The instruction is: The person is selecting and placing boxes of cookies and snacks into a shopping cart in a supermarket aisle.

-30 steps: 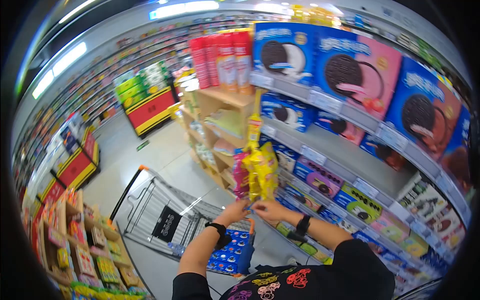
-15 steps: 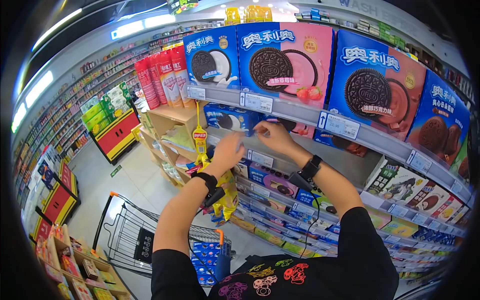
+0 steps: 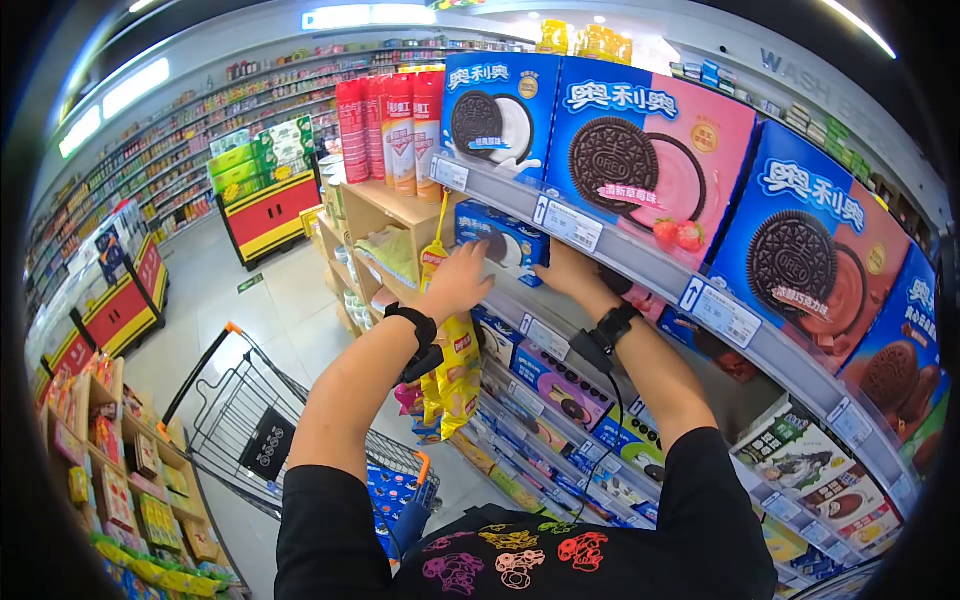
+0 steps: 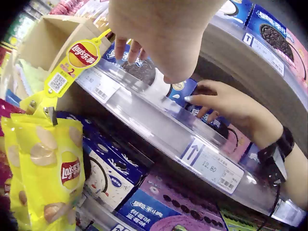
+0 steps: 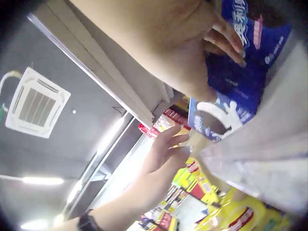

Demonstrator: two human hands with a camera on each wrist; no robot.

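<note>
A blue cookie box (image 3: 497,245), with an Oreo-style cookie on its front, sits on the shelf under larger display boxes. My left hand (image 3: 460,280) reaches to its left front with fingers spread. In the left wrist view, the left hand (image 4: 159,38) overlaps the box's upper part, partly hiding the cookie box (image 4: 144,72). My right hand (image 3: 572,274) is at the box's right end. The right wrist view shows the right hand (image 5: 192,53) with its fingers extended along the blue box end (image 5: 236,79).
Yellow chip bags (image 3: 455,375) hang on a strip left of the shelf edge (image 4: 159,127). Pink-and-blue cookie boxes (image 4: 226,132) stand to the right. A shopping cart (image 3: 270,420) stands lower left. Red cans (image 3: 400,135) top the wooden rack (image 3: 390,225).
Both hands have risen from beside the hanging chip bags to the shelf and now frame the blue cookie box. The head view has swung between frames.
</note>
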